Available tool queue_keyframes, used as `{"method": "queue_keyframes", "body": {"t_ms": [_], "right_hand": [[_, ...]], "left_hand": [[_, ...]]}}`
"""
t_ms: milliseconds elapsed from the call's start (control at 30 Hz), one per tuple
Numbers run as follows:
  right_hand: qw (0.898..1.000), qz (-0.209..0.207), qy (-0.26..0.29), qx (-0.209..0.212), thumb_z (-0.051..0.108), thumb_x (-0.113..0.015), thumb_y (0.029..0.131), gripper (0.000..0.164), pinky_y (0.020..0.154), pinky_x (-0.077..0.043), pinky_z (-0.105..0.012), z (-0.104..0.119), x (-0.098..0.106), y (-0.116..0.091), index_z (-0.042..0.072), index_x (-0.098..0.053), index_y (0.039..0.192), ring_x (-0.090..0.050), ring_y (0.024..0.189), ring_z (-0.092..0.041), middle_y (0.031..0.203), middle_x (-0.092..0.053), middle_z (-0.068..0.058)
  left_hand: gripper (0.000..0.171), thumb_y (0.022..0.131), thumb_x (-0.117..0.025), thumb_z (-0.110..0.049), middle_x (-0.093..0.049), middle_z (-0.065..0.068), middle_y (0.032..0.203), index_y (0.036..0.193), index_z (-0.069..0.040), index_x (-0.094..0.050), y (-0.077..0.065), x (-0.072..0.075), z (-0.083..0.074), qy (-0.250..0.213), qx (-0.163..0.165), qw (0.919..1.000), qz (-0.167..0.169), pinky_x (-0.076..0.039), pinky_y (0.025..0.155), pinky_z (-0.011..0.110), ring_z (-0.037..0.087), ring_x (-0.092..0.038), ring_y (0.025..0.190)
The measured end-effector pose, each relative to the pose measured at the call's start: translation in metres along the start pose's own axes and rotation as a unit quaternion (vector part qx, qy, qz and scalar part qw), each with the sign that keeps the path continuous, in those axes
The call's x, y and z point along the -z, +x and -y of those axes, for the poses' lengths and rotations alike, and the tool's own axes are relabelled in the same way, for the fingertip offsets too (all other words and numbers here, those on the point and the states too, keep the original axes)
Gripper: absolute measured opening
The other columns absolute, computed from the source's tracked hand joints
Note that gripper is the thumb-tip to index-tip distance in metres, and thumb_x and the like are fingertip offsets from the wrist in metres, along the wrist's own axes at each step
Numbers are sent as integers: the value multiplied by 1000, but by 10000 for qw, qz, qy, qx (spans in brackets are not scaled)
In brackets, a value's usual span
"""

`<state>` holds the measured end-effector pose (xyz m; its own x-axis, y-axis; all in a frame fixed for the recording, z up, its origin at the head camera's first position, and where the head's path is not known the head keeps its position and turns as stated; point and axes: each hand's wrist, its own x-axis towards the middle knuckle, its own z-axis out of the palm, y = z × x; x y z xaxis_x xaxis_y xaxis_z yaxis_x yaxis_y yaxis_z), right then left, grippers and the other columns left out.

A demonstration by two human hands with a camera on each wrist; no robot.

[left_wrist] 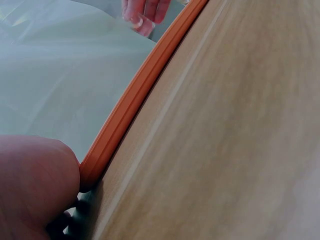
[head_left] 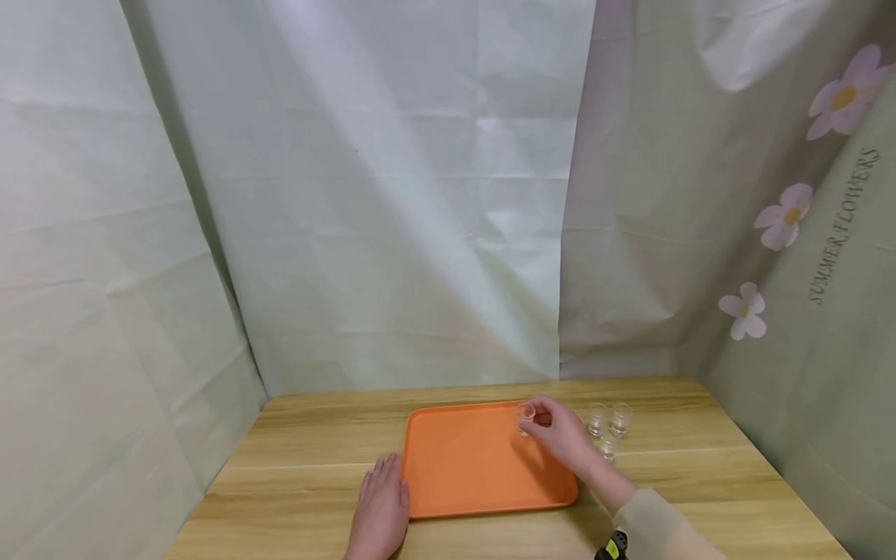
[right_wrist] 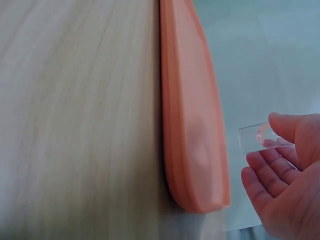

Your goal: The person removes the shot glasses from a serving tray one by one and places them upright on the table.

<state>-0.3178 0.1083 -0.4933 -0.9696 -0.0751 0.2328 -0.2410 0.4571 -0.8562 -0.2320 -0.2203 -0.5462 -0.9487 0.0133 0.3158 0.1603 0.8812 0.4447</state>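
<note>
Between thumb and fingers my right hand (head_left: 562, 437) pinches a small clear shot glass (head_left: 524, 416) above the far right part of an orange tray (head_left: 469, 467). In the right wrist view the glass (right_wrist: 254, 137) is raised off the tray (right_wrist: 197, 125), held sideways in that picture. My left hand (head_left: 380, 505) lies flat on the table against the tray's left edge, fingers straight. The left wrist view shows part of that hand (left_wrist: 37, 185) touching the orange rim (left_wrist: 135, 105). Three more clear shot glasses (head_left: 621, 420) stand on the table just right of the tray.
A wooden table (head_left: 301, 435) carries the tray and glasses. Pale green cloth (head_left: 392, 233) hangs behind and on both sides, with printed flowers (head_left: 784, 216) on the right. A dark band with a yellow part (head_left: 614, 544) is at the right wrist.
</note>
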Motion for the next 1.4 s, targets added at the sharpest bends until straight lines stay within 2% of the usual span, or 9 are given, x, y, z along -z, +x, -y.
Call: {"method": "queue_keyframes", "body": {"t_ms": [133, 300, 433, 600, 767, 1100, 1400], "right_hand": [[10000, 14, 68, -40, 11, -85, 99, 27, 84, -62, -30, 5, 10, -9, 4, -74, 122, -73, 102, -18, 104, -75, 1], [9999, 105, 33, -20, 14, -84, 100, 23, 85, -63, -30, 11, 23, -19, 9, -74, 120, -74, 101, -15, 106, -75, 1], [9999, 130, -19, 21, 15, -85, 99, 22, 85, -62, -28, 14, 33, -27, 11, -75, 119, -74, 101, -13, 107, -76, 2], [9998, 150, 103, -127, 17, -83, 101, 28, 84, -62, -26, 14, 48, -39, 8, -75, 126, -75, 100, -14, 107, -76, 0], [9998, 108, -34, -177, 20, -84, 101, 35, 88, -62, -27, 9, 66, -50, 5, -74, 131, -75, 102, -14, 109, -75, -1], [9987, -71, -488, -136, 19, -87, 98, 33, 85, -63, -26, -3, 101, -73, 3, -75, 125, -76, 100, -15, 108, -77, -1], [9971, -192, -661, -335, 22, -84, 101, 44, 83, -63, -26, -14, 128, -86, -2, -71, 135, -75, 102, -16, 116, -76, -6]], "left_hand": [[47, 106, -62, -5, -59, 37, 150, 148, 16, -57, -1, -4, 3, -86, -140, 9995, -260, -35, 122, 73, 58, -49, 145], [46, 105, -64, -5, -61, 37, 147, 145, 16, -59, -2, -9, 5, -182, -300, 9980, -532, -37, 118, 75, 60, -52, 141], [47, 106, -63, -5, -59, 37, 149, 147, 16, -57, -1, -7, 5, -123, -207, 9991, -350, -36, 121, 74, 59, -50, 144], [48, 107, -63, -5, -58, 36, 152, 149, 16, -56, -1, -3, 1, -25, -67, 9999, -87, -33, 124, 72, 57, -48, 147], [48, 106, -64, -5, -58, 37, 151, 148, 16, -56, -1, -1, 0, 16, -104, 9999, -89, -34, 123, 72, 58, -49, 146], [48, 106, -64, -5, -58, 37, 151, 148, 16, -56, 0, -2, 2, 57, -104, 9999, -45, -34, 123, 73, 58, -48, 146], [48, 107, -63, -6, -56, 36, 153, 150, 16, -56, 1, -1, 1, 47, -44, 10000, 29, -33, 124, 72, 57, -46, 148]]}}
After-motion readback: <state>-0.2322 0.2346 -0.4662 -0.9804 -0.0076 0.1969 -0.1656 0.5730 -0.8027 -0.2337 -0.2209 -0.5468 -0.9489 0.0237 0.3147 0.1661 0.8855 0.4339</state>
